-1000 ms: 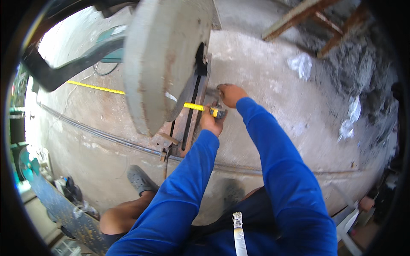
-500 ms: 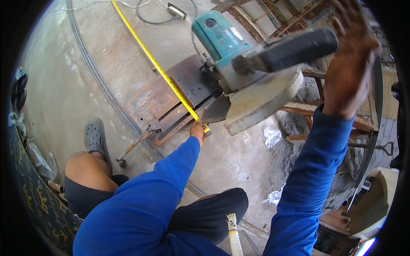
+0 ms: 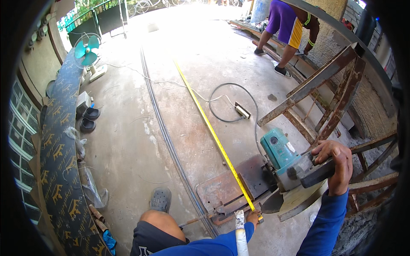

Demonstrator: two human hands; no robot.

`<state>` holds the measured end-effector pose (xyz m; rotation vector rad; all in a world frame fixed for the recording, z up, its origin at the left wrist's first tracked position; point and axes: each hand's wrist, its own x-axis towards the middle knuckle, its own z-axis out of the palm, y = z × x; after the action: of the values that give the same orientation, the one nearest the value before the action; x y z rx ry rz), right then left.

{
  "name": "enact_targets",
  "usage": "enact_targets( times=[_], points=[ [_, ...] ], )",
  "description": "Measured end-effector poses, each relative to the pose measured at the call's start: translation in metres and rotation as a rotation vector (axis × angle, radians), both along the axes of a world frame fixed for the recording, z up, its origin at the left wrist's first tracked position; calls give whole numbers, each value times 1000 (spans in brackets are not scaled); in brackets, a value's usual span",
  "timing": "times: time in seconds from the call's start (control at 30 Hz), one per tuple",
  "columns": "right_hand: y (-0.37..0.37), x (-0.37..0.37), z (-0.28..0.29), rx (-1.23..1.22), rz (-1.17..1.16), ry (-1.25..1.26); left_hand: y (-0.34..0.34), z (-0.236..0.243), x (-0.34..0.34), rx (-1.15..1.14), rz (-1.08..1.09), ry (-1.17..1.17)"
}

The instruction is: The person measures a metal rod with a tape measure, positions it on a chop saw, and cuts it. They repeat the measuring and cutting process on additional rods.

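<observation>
The right hand (image 3: 338,163) is curled around the black handle (image 3: 318,174) of the cut-off saw (image 3: 281,149); a firm, even hold there would be best, so that the saw's head neither swings nor drops. The left hand (image 3: 255,216), partly hidden by a white stick (image 3: 241,239) in the foreground, seems to grip the tape measure (image 3: 261,219), just left of the saw's disc (image 3: 271,204). With those fingers so near the disc, it would be wise to leave the motor at rest. The yellow tape blade (image 3: 217,140) crosses the saw's base plate (image 3: 215,191) and runs along the floor (image 3: 119,149) beyond the saw, its far end lost in glare. For a true reading it should lie straight, untwisted and lightly taut. Left of the saw, long metal bars (image 3: 167,141) run roughly alongside the tape blade, apart from it. Beyond the saw, a dark cord (image 3: 232,83) loops near the tape blade and a white cable (image 3: 168,81) crosses its line; neither should be allowed to pull it aside.
</observation>
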<state>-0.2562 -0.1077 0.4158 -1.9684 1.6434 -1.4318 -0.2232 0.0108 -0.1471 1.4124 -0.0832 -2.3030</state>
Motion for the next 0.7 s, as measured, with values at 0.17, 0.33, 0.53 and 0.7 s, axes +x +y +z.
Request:
enact_targets(
  times=[0.17, 0.33, 0.53, 0.7],
  points=[
    [-6, 4, 0, 9, 15, -54, 29, -13, -10, -1, -21, -44],
    [-6, 5, -16, -15, 77, -116, 61, -24, -26, -15, 52, -34],
    [17, 59, -43, -8, 64, 245, 52, -1, -12, -192, 283, 29],
    [18, 105, -64, -69, -72, 174, 39, 20, -14, -5, 145, -21]
  ],
)
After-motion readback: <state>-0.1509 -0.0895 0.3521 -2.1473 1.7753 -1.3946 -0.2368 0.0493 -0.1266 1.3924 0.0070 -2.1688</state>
